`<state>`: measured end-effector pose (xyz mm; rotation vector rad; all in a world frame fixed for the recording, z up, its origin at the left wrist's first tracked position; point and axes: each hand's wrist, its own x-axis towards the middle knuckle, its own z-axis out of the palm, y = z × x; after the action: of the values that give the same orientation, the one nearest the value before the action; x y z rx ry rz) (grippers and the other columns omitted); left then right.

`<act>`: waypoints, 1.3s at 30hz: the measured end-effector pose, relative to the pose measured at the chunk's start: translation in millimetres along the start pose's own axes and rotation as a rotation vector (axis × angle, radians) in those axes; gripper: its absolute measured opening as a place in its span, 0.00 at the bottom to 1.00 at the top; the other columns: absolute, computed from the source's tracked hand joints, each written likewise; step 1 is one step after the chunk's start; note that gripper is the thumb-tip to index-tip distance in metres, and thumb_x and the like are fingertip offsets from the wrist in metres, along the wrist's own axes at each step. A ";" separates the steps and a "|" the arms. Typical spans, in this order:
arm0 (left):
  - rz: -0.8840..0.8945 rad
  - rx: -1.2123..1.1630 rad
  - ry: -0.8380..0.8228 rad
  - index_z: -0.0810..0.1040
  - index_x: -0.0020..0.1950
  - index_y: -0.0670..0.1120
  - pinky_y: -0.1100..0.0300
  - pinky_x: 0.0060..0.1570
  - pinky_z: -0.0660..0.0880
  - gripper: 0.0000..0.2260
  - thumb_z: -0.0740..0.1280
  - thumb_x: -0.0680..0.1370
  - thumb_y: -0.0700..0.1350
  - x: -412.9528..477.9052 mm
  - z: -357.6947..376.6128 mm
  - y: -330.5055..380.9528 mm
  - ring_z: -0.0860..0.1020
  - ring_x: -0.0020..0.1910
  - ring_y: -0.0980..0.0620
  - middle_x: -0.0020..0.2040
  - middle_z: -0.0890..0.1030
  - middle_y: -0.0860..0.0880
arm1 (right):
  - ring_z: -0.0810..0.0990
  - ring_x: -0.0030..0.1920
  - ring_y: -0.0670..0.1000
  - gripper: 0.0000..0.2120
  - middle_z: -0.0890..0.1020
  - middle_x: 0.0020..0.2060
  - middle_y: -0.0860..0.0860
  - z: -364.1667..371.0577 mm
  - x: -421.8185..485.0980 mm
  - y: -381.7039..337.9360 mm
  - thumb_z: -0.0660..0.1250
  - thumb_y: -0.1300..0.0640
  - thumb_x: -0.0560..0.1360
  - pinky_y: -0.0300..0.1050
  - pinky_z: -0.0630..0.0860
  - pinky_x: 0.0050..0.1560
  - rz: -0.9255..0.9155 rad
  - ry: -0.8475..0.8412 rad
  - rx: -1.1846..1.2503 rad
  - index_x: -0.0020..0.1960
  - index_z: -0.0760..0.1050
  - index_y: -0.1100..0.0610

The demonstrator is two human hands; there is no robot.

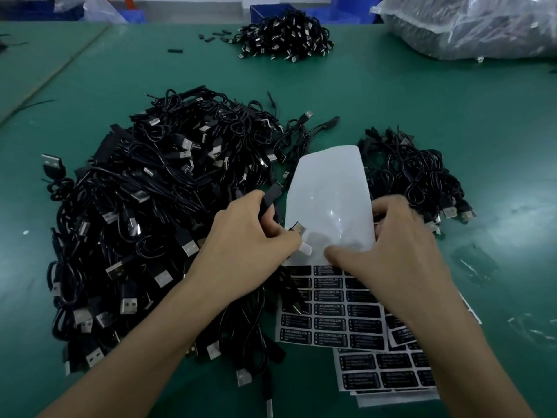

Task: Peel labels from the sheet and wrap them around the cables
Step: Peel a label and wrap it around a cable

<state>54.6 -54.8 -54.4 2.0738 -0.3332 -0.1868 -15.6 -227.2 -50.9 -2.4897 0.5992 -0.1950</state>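
Left hand (pixel 250 233): curled round one black cable (pixel 269 200), beside the sheet's left edge.
Right hand (pixel 391 245): fingers curled over the right edge of the sheet (pixel 328 188), thumb pressing its face.
Sheet: glossy white backing, upper part bare, lower rows of black rectangular labels (pixel 328 309). It lies on the lower sheets (pixel 391 375); their number is unclear.
Black cables, three heaps: big pile (pixel 144 224) left, small pile (pixel 416 176) right, far pile (pixel 286 34).
Clear plastic bag (pixel 482 22): contents dark, unclear.
Green desk (pixel 301 86).

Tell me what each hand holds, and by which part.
Left hand grips a black cable by its slim connector body. Right hand holds the label sheet at its right edge.
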 end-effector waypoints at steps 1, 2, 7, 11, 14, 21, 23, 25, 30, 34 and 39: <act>-0.002 -0.006 -0.008 0.63 0.38 0.48 0.44 0.31 0.75 0.13 0.67 0.65 0.48 0.1 0.1 -0.3 0.70 0.31 0.48 0.33 0.73 0.41 | 0.72 0.54 0.51 0.35 0.72 0.53 0.47 0.7 0.0 -0.1 0.75 0.41 0.63 0.50 0.71 0.48 -0.036 0.068 -0.021 0.64 0.65 0.48; -0.007 -0.012 -0.003 0.63 0.38 0.48 0.42 0.33 0.76 0.14 0.68 0.64 0.50 -0.1 -0.4 -0.3 0.72 0.32 0.43 0.35 0.75 0.39 | 0.69 0.56 0.51 0.36 0.70 0.54 0.47 1.4 0.1 -0.2 0.75 0.42 0.63 0.48 0.69 0.49 -0.091 0.136 -0.010 0.66 0.65 0.48; -0.019 -0.029 0.050 0.63 0.38 0.50 0.36 0.36 0.79 0.15 0.69 0.63 0.51 0.6 -0.4 0.1 0.79 0.40 0.37 0.38 0.81 0.41 | 0.69 0.47 0.46 0.11 0.72 0.43 0.45 11.0 -2.9 -9.0 0.74 0.47 0.67 0.29 0.66 0.47 -0.455 0.228 0.068 0.47 0.81 0.51; -0.031 -0.022 0.054 0.64 0.39 0.48 0.37 0.35 0.78 0.17 0.70 0.63 0.52 0.7 0.6 -0.4 0.76 0.34 0.41 0.40 0.80 0.38 | 0.73 0.43 0.49 0.09 0.77 0.39 0.48 25.7 -5.4 -12.0 0.81 0.55 0.66 0.30 0.64 0.42 -0.545 0.235 0.008 0.43 0.84 0.54; -0.032 -0.031 0.058 0.64 0.40 0.48 0.37 0.35 0.77 0.17 0.71 0.63 0.52 0.7 0.8 0.8 0.77 0.36 0.38 0.41 0.81 0.38 | 0.74 0.42 0.50 0.09 0.77 0.38 0.48 29.2 -6.3 -13.4 0.81 0.55 0.66 0.31 0.64 0.41 -0.544 0.247 0.023 0.43 0.84 0.54; -0.029 -0.075 0.060 0.63 0.38 0.49 0.38 0.33 0.76 0.15 0.70 0.64 0.49 1.9 -0.2 0.2 0.78 0.38 0.35 0.41 0.81 0.36 | 0.75 0.41 0.51 0.08 0.78 0.37 0.49 31.4 -8.4 -16.3 0.81 0.57 0.67 0.35 0.66 0.40 -0.526 0.257 0.031 0.43 0.85 0.55; -0.032 -0.087 0.053 0.63 0.38 0.49 0.40 0.31 0.76 0.15 0.70 0.64 0.48 3.0 -0.2 -0.9 0.78 0.35 0.38 0.41 0.81 0.36 | 0.75 0.41 0.51 0.07 0.78 0.37 0.49 31.9 -8.5 -15.6 0.80 0.57 0.68 0.31 0.63 0.40 -0.520 0.253 0.027 0.44 0.85 0.56; -0.033 -0.106 0.043 0.63 0.38 0.50 0.44 0.31 0.75 0.15 0.70 0.65 0.48 3.9 -0.3 -2.2 0.78 0.33 0.43 0.40 0.82 0.37 | 0.75 0.41 0.50 0.07 0.78 0.37 0.49 32.9 -8.4 -15.1 0.80 0.58 0.68 0.33 0.64 0.39 -0.526 0.255 0.016 0.45 0.86 0.56; -0.024 -0.147 0.031 0.64 0.38 0.50 0.48 0.31 0.73 0.16 0.72 0.65 0.51 3.4 -1.2 -2.5 0.77 0.31 0.45 0.36 0.80 0.42 | 0.75 0.41 0.48 0.03 0.77 0.37 0.48 29.6 -8.7 -15.2 0.77 0.59 0.71 0.31 0.64 0.38 -0.488 0.223 0.082 0.45 0.86 0.54; -0.069 -0.254 -0.020 0.73 0.42 0.43 0.62 0.29 0.73 0.16 0.65 0.72 0.57 2.4 -1.4 1.5 0.78 0.30 0.56 0.34 0.81 0.51 | 0.76 0.36 0.42 0.05 0.80 0.34 0.43 21.7 -6.1 -13.5 0.74 0.54 0.72 0.30 0.69 0.36 -0.261 0.091 0.410 0.38 0.84 0.45; -0.028 -0.271 -0.044 0.73 0.45 0.32 0.64 0.29 0.72 0.15 0.56 0.83 0.42 1.9 -1.2 1.4 0.76 0.28 0.57 0.32 0.82 0.50 | 0.75 0.30 0.42 0.02 0.82 0.30 0.48 9.6 -1.7 -17.8 0.76 0.59 0.68 0.33 0.68 0.26 0.062 -0.184 1.083 0.38 0.87 0.53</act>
<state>56.5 -55.1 -52.5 1.8091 -0.2890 -0.2797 -7.9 -208.5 -48.9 -1.4184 0.3420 -0.1921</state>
